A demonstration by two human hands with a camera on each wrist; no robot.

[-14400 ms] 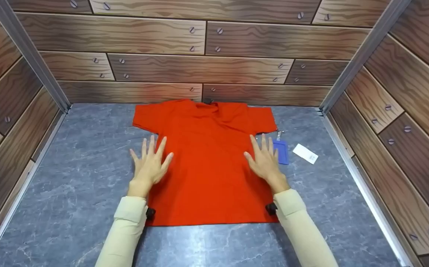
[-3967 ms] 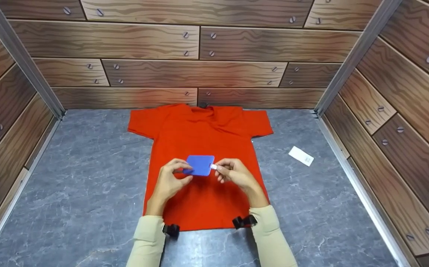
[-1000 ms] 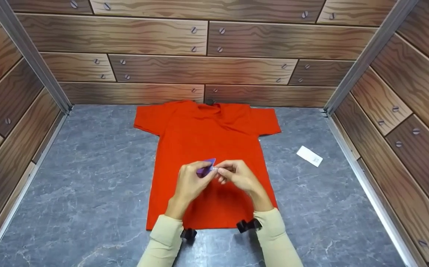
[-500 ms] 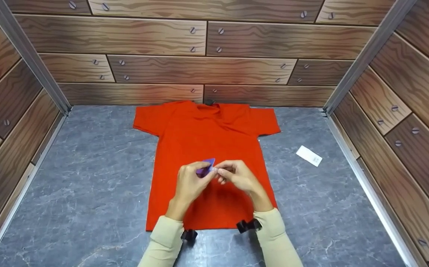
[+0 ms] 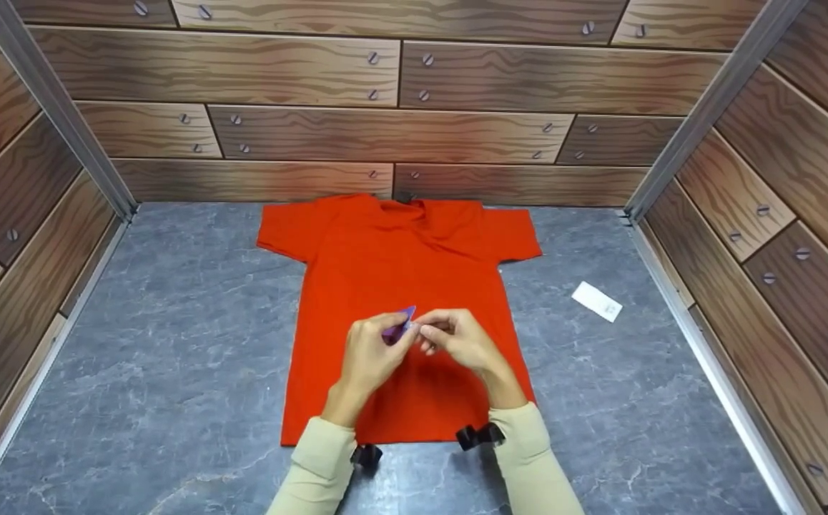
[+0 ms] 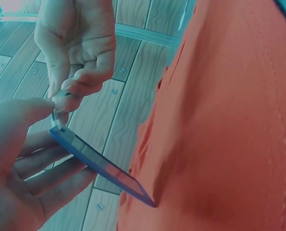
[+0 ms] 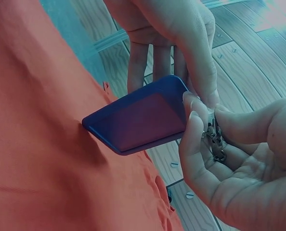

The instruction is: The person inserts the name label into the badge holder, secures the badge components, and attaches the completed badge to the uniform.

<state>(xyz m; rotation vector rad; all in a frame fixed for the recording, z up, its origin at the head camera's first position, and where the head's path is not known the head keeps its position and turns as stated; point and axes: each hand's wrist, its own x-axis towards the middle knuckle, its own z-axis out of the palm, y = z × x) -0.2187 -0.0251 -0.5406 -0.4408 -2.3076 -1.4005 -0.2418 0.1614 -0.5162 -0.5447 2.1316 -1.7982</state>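
Note:
A blue badge holder (image 7: 138, 118) with a clear window hangs tilted above the front of a red T-shirt (image 5: 400, 272). My left hand (image 5: 371, 354) holds its slotted end, with the thumb at a short clear strap (image 6: 55, 118) and the other fingers behind the holder. From the other side, my right hand (image 5: 462, 345) pinches the metal badge clip (image 7: 216, 139) on that strap between thumb and fingers. In the head view the fingers hide most of the strap and clip. Whether the clip's jaws are apart cannot be seen.
The T-shirt lies flat on a grey marbled surface (image 5: 171, 343), collar toward the back wall. To its right lies a white card (image 5: 597, 301) with a small printed mark. Wood-patterned walls (image 5: 314, 132) stand at the back and both sides.
The badge holder, first lying beside the shirt, came into both hands. Since four seconds ago the left hand has moved right and turned the holder steeply. Over the last second the hands barely move.

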